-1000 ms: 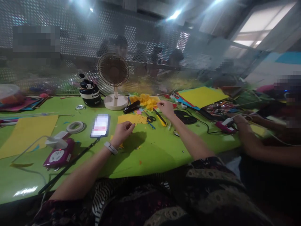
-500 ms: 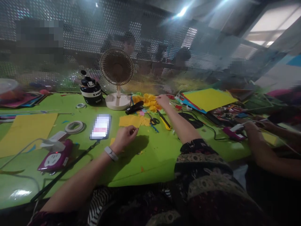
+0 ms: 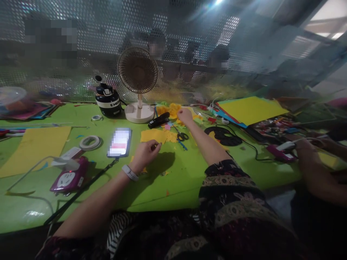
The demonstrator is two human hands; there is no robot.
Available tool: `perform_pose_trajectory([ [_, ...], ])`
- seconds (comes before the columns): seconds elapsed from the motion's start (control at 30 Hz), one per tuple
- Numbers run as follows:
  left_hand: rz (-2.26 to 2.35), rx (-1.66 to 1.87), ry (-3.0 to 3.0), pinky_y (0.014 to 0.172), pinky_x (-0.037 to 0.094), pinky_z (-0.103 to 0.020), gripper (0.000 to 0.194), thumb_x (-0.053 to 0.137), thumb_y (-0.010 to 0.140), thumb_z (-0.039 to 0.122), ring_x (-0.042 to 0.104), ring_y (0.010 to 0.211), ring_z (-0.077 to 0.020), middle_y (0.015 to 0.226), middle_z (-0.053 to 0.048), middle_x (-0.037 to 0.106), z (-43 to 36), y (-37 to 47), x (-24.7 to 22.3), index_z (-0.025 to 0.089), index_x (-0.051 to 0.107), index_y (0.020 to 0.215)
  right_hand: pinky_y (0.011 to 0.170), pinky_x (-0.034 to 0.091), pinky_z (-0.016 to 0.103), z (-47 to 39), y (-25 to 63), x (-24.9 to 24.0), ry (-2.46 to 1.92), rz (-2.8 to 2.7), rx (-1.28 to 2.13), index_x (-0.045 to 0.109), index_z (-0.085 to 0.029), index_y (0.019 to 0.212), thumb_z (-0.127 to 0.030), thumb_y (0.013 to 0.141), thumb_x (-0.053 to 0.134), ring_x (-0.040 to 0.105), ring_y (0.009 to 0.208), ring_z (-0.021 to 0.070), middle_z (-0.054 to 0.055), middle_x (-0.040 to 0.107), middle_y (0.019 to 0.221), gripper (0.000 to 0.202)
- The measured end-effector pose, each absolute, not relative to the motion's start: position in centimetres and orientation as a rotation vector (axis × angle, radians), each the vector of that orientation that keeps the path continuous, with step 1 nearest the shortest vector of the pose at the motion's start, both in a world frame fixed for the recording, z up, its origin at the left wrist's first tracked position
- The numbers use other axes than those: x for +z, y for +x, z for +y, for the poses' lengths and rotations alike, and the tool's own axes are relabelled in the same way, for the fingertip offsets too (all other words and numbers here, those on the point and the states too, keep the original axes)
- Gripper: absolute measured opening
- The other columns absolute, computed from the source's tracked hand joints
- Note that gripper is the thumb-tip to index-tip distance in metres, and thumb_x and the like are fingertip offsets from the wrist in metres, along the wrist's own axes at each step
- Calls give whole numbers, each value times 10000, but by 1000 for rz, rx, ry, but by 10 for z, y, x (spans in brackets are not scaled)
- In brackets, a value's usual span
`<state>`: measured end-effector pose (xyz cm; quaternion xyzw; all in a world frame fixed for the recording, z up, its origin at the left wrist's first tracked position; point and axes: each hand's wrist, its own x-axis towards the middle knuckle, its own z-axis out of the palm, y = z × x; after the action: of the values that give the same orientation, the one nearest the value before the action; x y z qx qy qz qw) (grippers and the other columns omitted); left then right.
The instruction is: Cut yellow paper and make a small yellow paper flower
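My left hand (image 3: 146,155) hovers over the green table beside the lit phone (image 3: 119,142), fingers curled together; whatever is between the fingertips is too small to make out. My right arm is stretched forward, and my right hand (image 3: 185,116) is bent with its fingers closed at the near edge of crumpled yellow paper pieces (image 3: 173,108). Its fingertips are blurred, so I cannot tell what they hold. Between my hands lie a flat yellow paper sheet (image 3: 153,135), a black stapler (image 3: 158,120) and dark-handled scissors (image 3: 182,135).
A fan (image 3: 139,112) and a dark bottle (image 3: 108,104) stand at the back. Left are a tape roll (image 3: 90,143), a purple power socket block (image 3: 69,178) and yellow paper (image 3: 38,148). Coloured sheets (image 3: 255,110) lie right, near another person's arm (image 3: 316,169).
The view has shifted, so table items appear further right. My right hand has moved slightly left over the yellow pieces, and its forearm now covers the yellow cutter. My left hand stays curled.
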<state>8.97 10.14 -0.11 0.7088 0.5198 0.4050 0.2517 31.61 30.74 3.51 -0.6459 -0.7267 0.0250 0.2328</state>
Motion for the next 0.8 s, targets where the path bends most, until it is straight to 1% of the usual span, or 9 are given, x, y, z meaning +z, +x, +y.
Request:
perform_pose_trajectory([
  [0.13,1350,1239,1667,465,411,-232,380,605,869,529,584,473,-139,563,-21,646,111,79,6,179,663,734,831,508,298,277,296,23,-1742,-2087,195,783,-147,1009,-201,901,544,701,925,215,99,781,1003,268],
  [0.2,1337,1333,1515,453,445,-220,352,642,844,496,584,442,-125,542,-8,637,118,72,11,160,679,749,808,504,280,258,285,14,-1688,-2160,270,777,-176,1028,-251,893,609,695,921,200,67,781,1017,228],
  [0.27,1332,1426,1360,436,441,-198,286,676,813,422,562,410,-102,515,6,623,124,66,16,147,673,735,800,499,297,240,275,6,-1649,-2232,293,763,-188,1067,-325,862,691,687,935,220,71,774,1045,257],
  [0.33,1321,1473,1250,429,441,-184,240,678,807,363,548,394,-87,497,15,614,130,62,18,140,666,718,823,493,333,227,268,0,-1630,-2329,221,744,-187,1118,-386,807,771,672,992,264,101,756,1105,370],
  [0.43,1311,1494,1183,431,448,-171,209,668,812,310,539,390,-72,481,22,605,133,60,19,136,659,696,852,478,370,223,264,-4,-1648,-2439,91,731,-196,1136,-424,770,821,650,1042,303,116,742,1123,440],
  [0.57,1306,1510,1216,426,440,-161,227,680,823,319,543,389,-67,483,19,613,134,60,17,131,662,696,837,468,371,228,263,-7,-1665,-2439,99,741,-202,1104,-403,793,812,654,981,285,92,751,1020,378],
  [0.7,1322,1487,1247,418,425,-158,232,684,826,325,554,390,-72,491,16,622,134,59,15,137,650,692,853,465,372,227,262,-11,-1595,-2430,108,751,-212,1011,-336,811,780,644,976,268,86,739,1047,237],
  [0.73,1324,1483,1258,420,427,-159,238,691,823,336,556,392,-74,492,17,620,134,60,14,140,650,695,865,465,378,226,262,-12,-1590,-2412,93,748,-210,1008,-323,805,782,640,999,275,95,735,1076,235],
  [0.8,1317,1479,1313,426,437,-168,264,702,822,379,563,399,-83,497,18,615,132,63,11,144,656,709,881,463,392,224,261,-11,-1610,-2375,83,733,-198,1067,-315,788,794,634,1043,298,115,729,1119,308],
])
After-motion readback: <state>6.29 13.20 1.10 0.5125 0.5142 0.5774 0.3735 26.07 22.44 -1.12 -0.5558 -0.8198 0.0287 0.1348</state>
